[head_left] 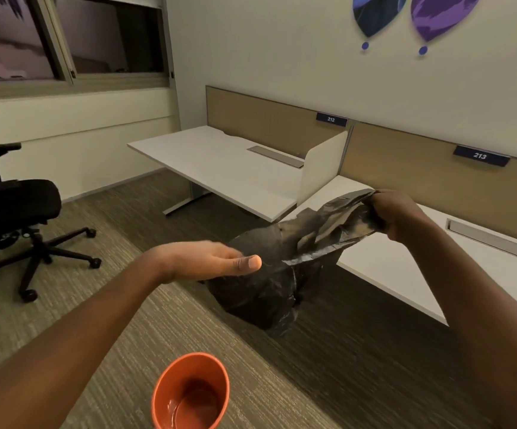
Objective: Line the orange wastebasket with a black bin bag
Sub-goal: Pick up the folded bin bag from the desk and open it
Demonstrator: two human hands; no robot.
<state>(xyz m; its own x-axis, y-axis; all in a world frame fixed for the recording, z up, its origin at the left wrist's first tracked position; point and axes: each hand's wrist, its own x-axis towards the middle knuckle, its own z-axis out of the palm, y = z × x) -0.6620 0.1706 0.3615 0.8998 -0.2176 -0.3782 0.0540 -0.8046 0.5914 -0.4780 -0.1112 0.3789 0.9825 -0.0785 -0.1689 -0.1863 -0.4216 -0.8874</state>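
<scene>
The orange wastebasket (190, 394) stands upright on the carpet at the bottom centre, its inside bare. A crumpled black bin bag (269, 274) hangs in the air above and beyond it. My right hand (396, 213) is shut on the bag's upper edge, up at the right over the desk. My left hand (207, 261) is held flat with the thumb out, its fingertips at the bag's left side; whether they touch or sit inside the bag's mouth is hidden.
Two white desks (220, 168) with tan partition panels (405, 162) run along the right wall, labelled 212 and 213. A black wheeled office chair (12, 212) stands at the left. Striped carpet (111, 320) surrounds the wastebasket.
</scene>
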